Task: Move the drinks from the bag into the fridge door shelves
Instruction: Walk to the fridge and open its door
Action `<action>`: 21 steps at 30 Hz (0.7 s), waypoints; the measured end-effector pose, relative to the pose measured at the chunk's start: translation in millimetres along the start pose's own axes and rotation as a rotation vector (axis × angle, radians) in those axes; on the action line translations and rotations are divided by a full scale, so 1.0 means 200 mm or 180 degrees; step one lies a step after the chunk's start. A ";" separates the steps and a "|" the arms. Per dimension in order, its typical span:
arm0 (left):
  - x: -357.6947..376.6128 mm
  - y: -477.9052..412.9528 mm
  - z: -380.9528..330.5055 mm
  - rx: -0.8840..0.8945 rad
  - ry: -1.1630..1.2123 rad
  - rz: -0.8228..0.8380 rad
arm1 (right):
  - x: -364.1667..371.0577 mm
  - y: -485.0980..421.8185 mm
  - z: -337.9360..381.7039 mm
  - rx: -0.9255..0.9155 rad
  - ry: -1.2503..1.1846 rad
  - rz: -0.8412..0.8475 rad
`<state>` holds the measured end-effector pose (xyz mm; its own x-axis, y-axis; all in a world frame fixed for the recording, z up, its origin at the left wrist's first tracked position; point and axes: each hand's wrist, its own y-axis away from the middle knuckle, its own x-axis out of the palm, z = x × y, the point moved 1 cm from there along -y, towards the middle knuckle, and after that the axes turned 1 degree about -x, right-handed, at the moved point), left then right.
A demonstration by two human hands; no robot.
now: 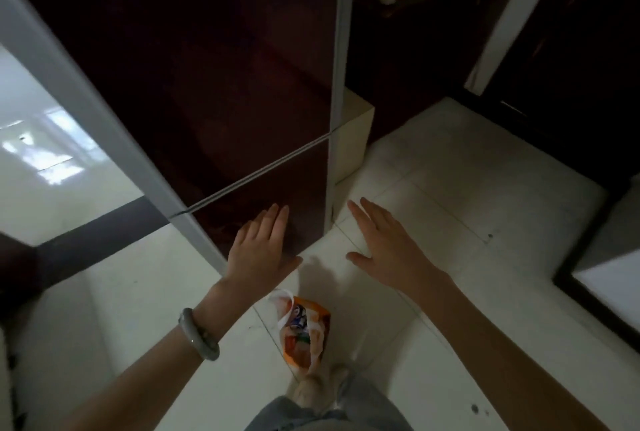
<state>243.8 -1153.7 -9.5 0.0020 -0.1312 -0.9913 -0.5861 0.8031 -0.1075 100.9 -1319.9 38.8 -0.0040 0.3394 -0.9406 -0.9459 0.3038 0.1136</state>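
Floor (450,188): pale tiles; I see no drink standing loose on them.
Fridge (207,84): dark glossy front, upper and lower doors both closed at the seam (259,171). I cannot see the door shelves at all, so I judge nothing is loaded yet.
Bag (304,333): orange and white plastic, lying on the tiles just in front of my operator's foot (322,389), mouth open toward the fridge.
Drinks (299,314): in the bag; I make out what looks like one printed can, the rest too crumpled to count.
Left hand (261,243): fingers straight and close together, holding nothing, in front of the lower door; I cannot tell if it touches.
Right hand (384,243): fingers straight and slightly spread, empty, over the tiles beside the fridge corner.
Bracelet (199,333): grey, on the left wrist.
Remaining, as I judge it: open a door, then carry every drink across.
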 end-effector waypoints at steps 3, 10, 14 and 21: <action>-0.04 0.01 0.03 -0.0415 -0.0038 -0.0098 | -0.04 -0.13 0.01 -0.0386 -0.0012 0.0072; -0.15 0.08 0.12 -0.1162 -0.0114 -0.0314 | -0.11 -0.37 0.15 -0.1178 0.0082 0.0092; -0.23 0.14 0.22 -0.1485 -0.0191 -0.0419 | -0.14 -0.48 0.27 -0.1595 0.0224 0.0036; -0.48 0.13 0.50 -0.2033 -0.0327 -0.0860 | -0.33 -0.65 0.57 -0.2171 0.0394 -0.0250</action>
<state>308.8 -1062.4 75.9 0.2728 -0.1973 -0.9416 -0.9157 0.2470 -0.3171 261.3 -1280.6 121.7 0.0742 0.2232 -0.9719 -0.9372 -0.3174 -0.1445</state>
